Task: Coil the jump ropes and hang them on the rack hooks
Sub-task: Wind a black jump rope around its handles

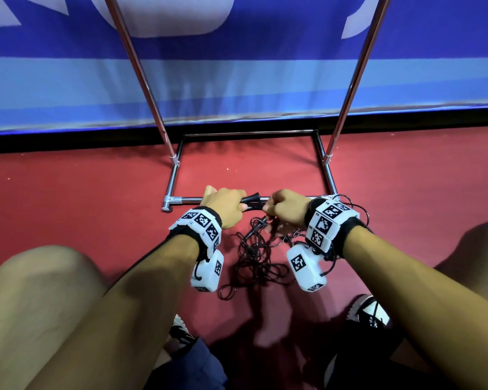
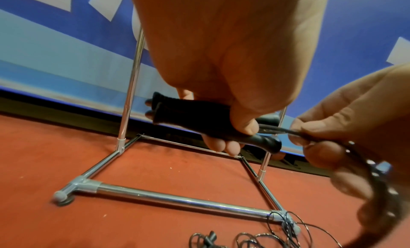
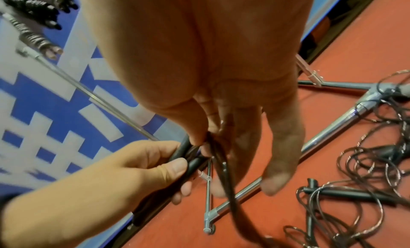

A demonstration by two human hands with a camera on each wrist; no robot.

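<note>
My left hand (image 1: 223, 205) grips two black jump-rope handles (image 2: 199, 122) side by side, low over the rack's front base bar (image 1: 185, 199). Just to the right, my right hand (image 1: 282, 209) pinches the black cord (image 2: 275, 129) where it leaves the handle ends, and the cord (image 3: 228, 181) trails down from the fingers. In the right wrist view the left hand (image 3: 133, 164) wraps the handles (image 3: 193, 162) beside the right hand (image 3: 210, 58). A loose tangle of black cord (image 1: 258, 257) lies on the red floor under both wrists.
The chrome rack's two uprights (image 1: 141, 77) (image 1: 355, 77) rise in front of a blue banner. Another black handle (image 3: 346, 194) lies among the cords (image 3: 366, 164), which loop round the rack's right corner (image 2: 286, 218). Ribbed handles (image 3: 33, 7) hang at the right wrist view's top left. My knees flank the pile.
</note>
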